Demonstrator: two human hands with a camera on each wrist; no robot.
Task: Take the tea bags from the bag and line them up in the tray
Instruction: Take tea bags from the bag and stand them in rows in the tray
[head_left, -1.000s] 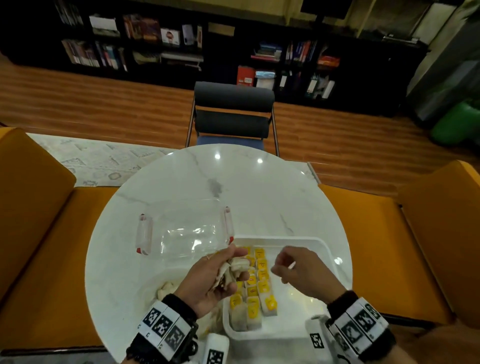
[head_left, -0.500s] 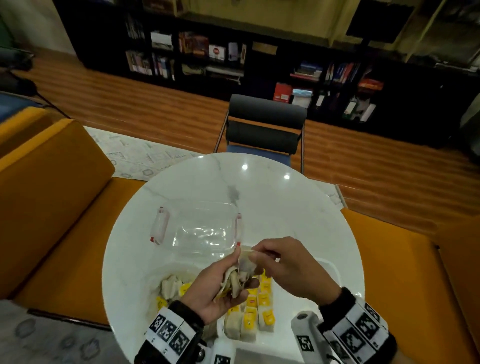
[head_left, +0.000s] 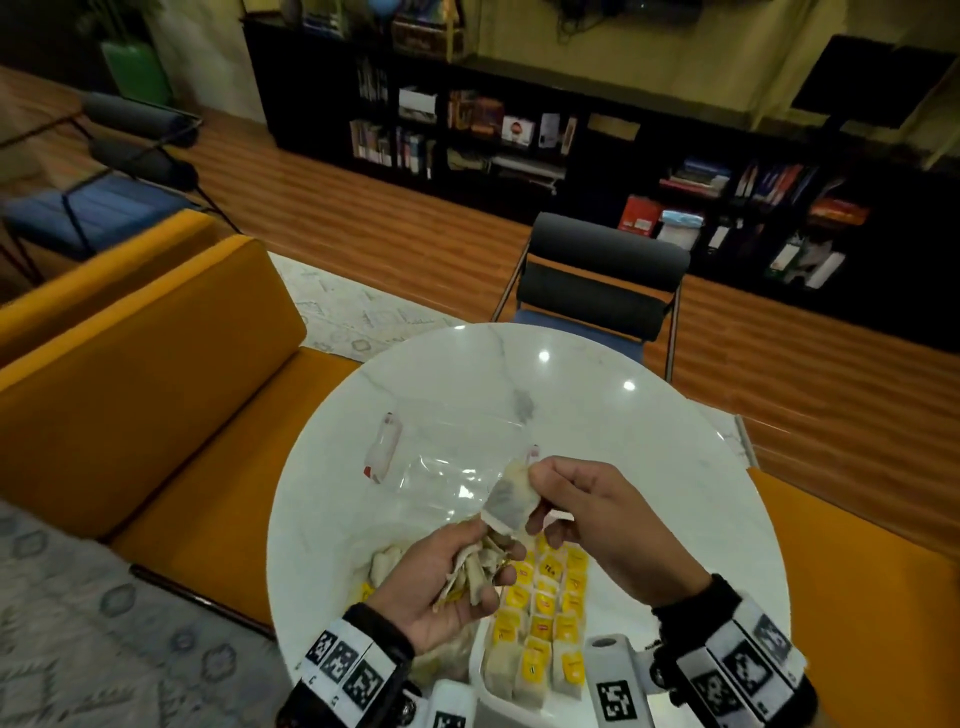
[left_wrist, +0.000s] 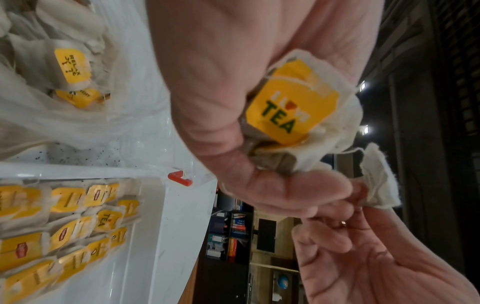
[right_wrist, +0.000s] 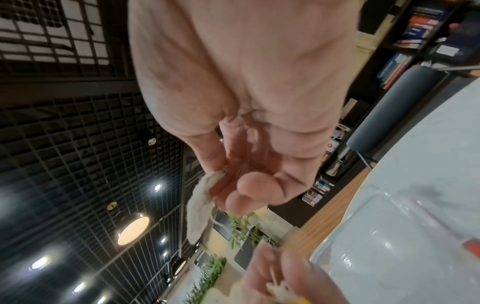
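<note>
White marble made up the round bench (head_left: 649, 457), and over its near half both hands worked above the tray. The left hand (head_left: 441, 582) had its fingers (left_wrist: 272, 191) curled round a bunch of tea bags (head_left: 475, 569); in the left wrist view one of that bunch showed a yellow tag printed "TEA" against the palm. The right hand (head_left: 597, 514) pinched a single tea bag (head_left: 509, 499) by its top corner between thumb and fingertips, the other fingers loosely bent, so that the bag hung tilted just above the bunch, its lower edge touching or almost touching the left thumb; which, I could not tell.

The white tray (head_left: 478, 675) sat at the near edge of the bench, and rows of tea bags (head_left: 545, 618) with yellow tags up lay side by side in it, close to its left wall. A clear plastic bag (head_left: 441, 467) with a red-and-white closure lay flat toward the bench's left side, beyond the hands. More loose tea bags (head_left: 387, 561) lay heaped near the left edge, beside the tray, under the left hand.

An orange sofa (head_left: 156, 405) flanked the bench, and a dark chair (head_left: 602, 280) stood at its far edge.
</note>
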